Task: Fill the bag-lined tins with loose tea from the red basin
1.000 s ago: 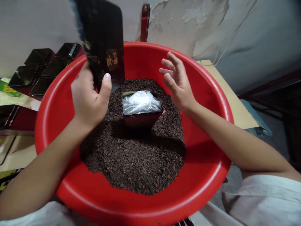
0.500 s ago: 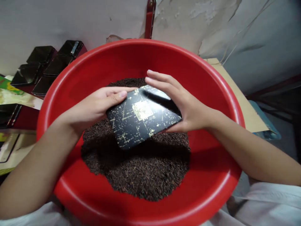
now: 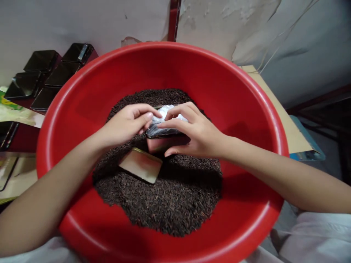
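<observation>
An open tin with a dark rim and reddish side stands on dark loose tea leaves. A crumpled clear plastic bag fills its mouth. My left hand is at the tin's left edge, thumb and fingers pinched together on the bag. Over the tin's right part is my right hand, its fingers spread and curved, the fingertips at the bag and the thumb low by the tin's near side. The tin's lid lies on the leaves below my left hand, pale inner face up.
The leaves lie in a big red basin. Several dark closed tins stand at the left beyond its rim, with another dark tin nearer. A cardboard sheet is on the right. Behind is a peeling wall.
The black, gold-flecked lid has come off the tin and now lies upside down on the leaves. The tin sits lower, its plastic bag showing, and both hands have moved to the bag.
</observation>
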`<state>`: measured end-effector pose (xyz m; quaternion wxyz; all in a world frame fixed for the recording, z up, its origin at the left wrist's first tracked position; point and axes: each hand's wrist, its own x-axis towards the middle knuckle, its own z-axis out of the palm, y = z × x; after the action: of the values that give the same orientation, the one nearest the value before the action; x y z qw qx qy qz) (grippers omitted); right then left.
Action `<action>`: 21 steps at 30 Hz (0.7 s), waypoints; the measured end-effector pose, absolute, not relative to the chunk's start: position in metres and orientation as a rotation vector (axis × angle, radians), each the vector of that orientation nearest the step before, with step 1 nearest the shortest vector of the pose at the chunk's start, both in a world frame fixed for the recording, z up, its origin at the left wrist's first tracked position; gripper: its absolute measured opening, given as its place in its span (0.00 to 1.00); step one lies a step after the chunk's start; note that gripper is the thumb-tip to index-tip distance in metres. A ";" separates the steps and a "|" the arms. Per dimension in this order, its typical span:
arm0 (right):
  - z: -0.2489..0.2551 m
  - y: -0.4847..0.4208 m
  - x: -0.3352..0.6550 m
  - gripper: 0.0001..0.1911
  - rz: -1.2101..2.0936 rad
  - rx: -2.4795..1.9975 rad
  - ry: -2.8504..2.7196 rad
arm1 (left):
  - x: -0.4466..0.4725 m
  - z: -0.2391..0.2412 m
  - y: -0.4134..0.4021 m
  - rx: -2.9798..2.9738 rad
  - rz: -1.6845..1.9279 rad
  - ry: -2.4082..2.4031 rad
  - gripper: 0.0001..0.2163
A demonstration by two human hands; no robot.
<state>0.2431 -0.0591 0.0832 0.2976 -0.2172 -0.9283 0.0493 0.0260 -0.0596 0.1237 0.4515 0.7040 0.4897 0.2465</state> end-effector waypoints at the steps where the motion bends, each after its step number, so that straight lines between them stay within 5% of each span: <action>1: 0.081 -0.061 0.241 0.27 0.115 -0.562 -2.465 | 0.023 0.129 -0.063 1.838 0.485 1.171 0.09; 7: 0.086 -0.060 0.245 0.22 0.221 -0.713 -2.396 | 0.013 0.145 -0.095 2.070 -0.234 1.235 0.13; 14: 0.078 -0.055 0.247 0.18 0.268 -0.759 -2.491 | 0.024 0.142 -0.112 2.202 -0.244 1.278 0.17; 21: 0.076 -0.048 0.248 0.17 0.399 -0.780 -2.498 | 0.048 0.101 -0.104 2.238 -0.795 1.044 0.14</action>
<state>0.2478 -0.0482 0.0760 0.2449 -0.2859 -0.9149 0.1461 0.0485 -0.1045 0.1007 0.2704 0.8305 0.3873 -0.2952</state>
